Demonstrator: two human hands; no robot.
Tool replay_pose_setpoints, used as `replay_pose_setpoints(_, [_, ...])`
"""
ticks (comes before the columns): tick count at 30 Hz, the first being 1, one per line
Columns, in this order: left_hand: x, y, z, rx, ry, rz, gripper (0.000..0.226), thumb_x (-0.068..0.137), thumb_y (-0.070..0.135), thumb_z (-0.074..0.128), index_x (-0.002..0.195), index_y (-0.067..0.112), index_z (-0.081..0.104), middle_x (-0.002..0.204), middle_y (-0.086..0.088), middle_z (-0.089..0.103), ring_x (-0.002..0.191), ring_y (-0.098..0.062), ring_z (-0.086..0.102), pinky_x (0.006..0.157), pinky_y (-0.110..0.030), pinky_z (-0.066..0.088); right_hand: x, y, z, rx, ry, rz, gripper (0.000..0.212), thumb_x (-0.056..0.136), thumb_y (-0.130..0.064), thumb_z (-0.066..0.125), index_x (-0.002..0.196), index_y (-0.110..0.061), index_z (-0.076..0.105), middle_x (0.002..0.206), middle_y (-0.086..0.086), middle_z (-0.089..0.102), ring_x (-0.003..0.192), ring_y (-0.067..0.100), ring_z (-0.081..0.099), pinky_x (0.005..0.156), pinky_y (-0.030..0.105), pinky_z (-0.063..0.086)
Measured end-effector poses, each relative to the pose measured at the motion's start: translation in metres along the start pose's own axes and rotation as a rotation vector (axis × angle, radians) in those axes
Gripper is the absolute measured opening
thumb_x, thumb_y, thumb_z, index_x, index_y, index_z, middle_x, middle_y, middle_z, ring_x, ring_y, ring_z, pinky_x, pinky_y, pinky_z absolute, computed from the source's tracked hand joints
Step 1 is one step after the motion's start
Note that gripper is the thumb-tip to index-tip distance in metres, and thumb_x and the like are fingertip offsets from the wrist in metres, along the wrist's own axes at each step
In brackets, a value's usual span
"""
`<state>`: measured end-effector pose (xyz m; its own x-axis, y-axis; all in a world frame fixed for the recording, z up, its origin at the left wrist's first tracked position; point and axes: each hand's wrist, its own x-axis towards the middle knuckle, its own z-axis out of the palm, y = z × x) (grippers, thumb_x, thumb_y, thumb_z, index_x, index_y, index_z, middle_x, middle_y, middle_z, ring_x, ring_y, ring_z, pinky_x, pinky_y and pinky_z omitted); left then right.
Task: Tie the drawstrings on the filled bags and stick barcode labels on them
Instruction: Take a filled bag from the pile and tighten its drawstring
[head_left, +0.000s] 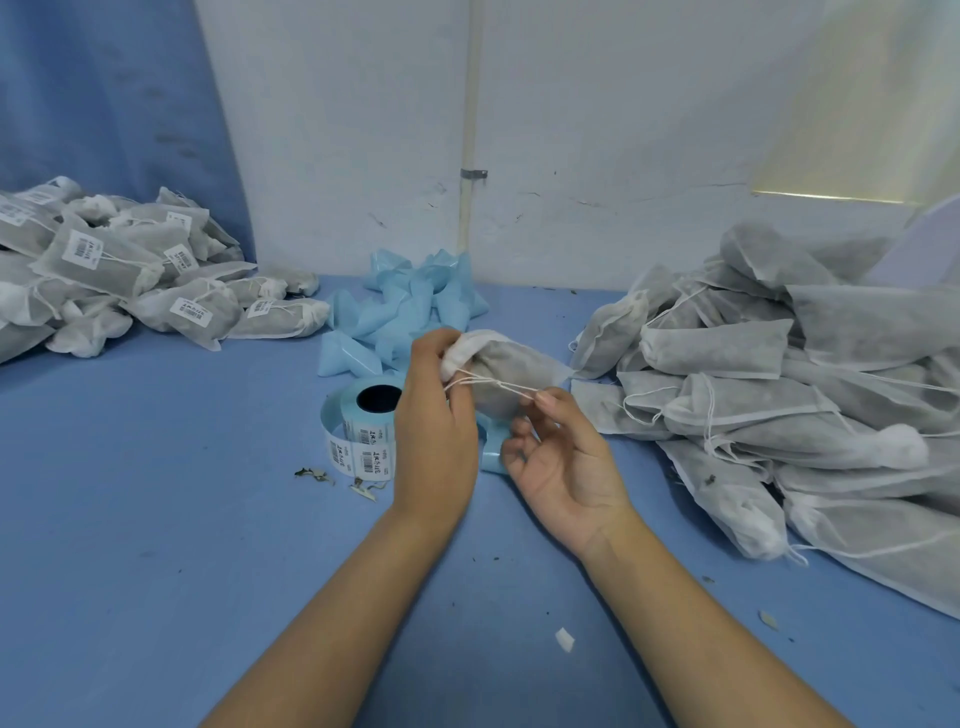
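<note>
Tying off one filled bag (511, 358) just above the centre of the frame: gripped its bunched neck with the left hand (436, 421), pinched the drawstring (498, 385) between thumb and forefinger of the right hand (563, 462), with the remaining right fingers loosely curled and holding nothing. Saw the cord stretched between the two hands, so judged the knot as under way, not yet closed. Found no label on this bag.

Counted the job as partly done: saw a heap of tied, labelled bags (130, 270) at the upper left of the frame, and a seemingly larger heap of unlabelled bags (779, 374) along the right side, many with loose strings trailing. Judged more left than finished, but could not tell how far either heap ran past the frame edges.

Noted the label roll (358, 436) at centre, partly hidden behind the left hand and close by for the sticking step. Noted blue backing scraps (410, 312) piled behind the hands, against the wall (571, 156).

As for room: had bare blue table (156, 519) at lower left and lower centre, free for the forearms. Found it tighter at the right, with the unlabelled heap just beside the right hand. Saw no table edge anywhere in frame; met only the wall at the far side and a blue curtain (104, 104) at the upper left.
</note>
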<state>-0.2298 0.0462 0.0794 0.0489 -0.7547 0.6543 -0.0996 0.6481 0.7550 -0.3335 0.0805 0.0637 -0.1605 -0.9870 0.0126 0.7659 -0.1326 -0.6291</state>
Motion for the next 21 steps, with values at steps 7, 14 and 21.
replay_pose_setpoints(7, [0.006, -0.003, -0.003, -0.025, 0.084, -0.025, 0.049, 0.086, -0.004, 0.043, 0.107, 0.04, 0.05, 0.098, 0.021, 0.06, 0.084, -0.001, 0.055, 0.072, -0.008, 0.04, 0.001, 0.005, 0.009, -0.154, 0.179, -0.107, 0.017, 0.07, -0.01, 0.071, 0.071, -0.021, 0.057, 0.073, -0.009, 0.063, 0.065, 0.007, 0.051, 0.06, 0.016, 0.043])
replay_pose_setpoints(14, [0.011, -0.004, -0.005, -0.039, 0.059, -0.071, 0.044, 0.084, -0.007, 0.039, 0.114, 0.018, 0.06, 0.114, -0.001, 0.062, 0.106, -0.013, 0.057, 0.089, -0.015, 0.042, 0.005, 0.012, 0.015, -0.345, 0.264, -0.24, 0.011, 0.08, -0.008, 0.071, 0.077, -0.015, 0.063, 0.074, -0.006, 0.065, 0.071, 0.004, 0.06, 0.075, 0.019, 0.046])
replay_pose_setpoints(21, [0.003, -0.002, -0.005, -0.383, -0.059, -0.202, 0.064, 0.077, 0.008, 0.04, 0.135, 0.032, 0.03, 0.134, 0.014, 0.044, 0.121, -0.013, 0.051, 0.098, -0.024, 0.045, 0.008, 0.01, 0.017, -0.322, 0.339, -0.284, 0.016, 0.082, -0.006, 0.072, 0.073, -0.015, 0.063, 0.072, -0.004, 0.064, 0.07, 0.007, 0.059, 0.072, 0.018, 0.048])
